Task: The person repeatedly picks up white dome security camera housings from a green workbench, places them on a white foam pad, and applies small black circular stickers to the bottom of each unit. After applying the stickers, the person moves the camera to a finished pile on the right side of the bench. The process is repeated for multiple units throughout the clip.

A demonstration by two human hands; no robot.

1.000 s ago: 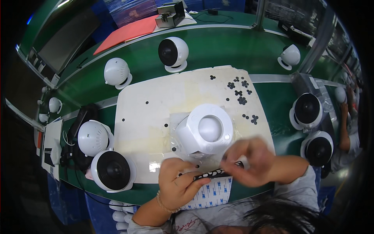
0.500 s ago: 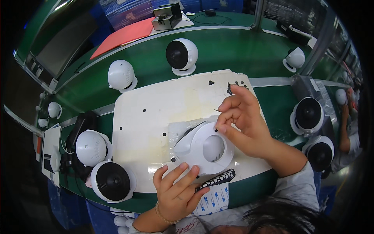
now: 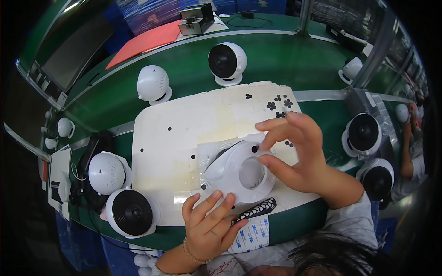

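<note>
**Black dot (image 3: 254, 149) on a white stand (image 3: 232, 171), with a grip on either side**

Starting with the right grip (image 3: 299, 154): thumb and index spread, with a gap between, and the dot just left of the fingertips on the far part of the stand's ring. Can't tell about actual contact. Over at the left grip (image 3: 207, 230): fingers fanned out at the stand's near left edge, seemingly touching. Also pinching one end of a black strip (image 3: 260, 209) with pale oval gaps, slanting up to the right, just below the ring. Right under that, a white backing sheet (image 3: 252, 235) with blue print.

Under the stand, a pale sheet of packing (image 3: 207, 149), then a cream board (image 3: 159, 175) on the green surface (image 3: 290, 223). More small black dots (image 3: 271, 106) in clusters at the board's upper right.

Container-wise: a grey box (image 3: 357, 99) off to the right, with clear plastic (image 3: 386, 115) in or beside it, can't say which. Also a metallic box (image 3: 193, 26) at the back, contents impossible to make out.

Hard to see: some dots behind the right grip, white round pieces (image 3: 142, 261) cut off at the lower left, and a blurry co-worker (image 3: 407, 152) at the far right.
</note>
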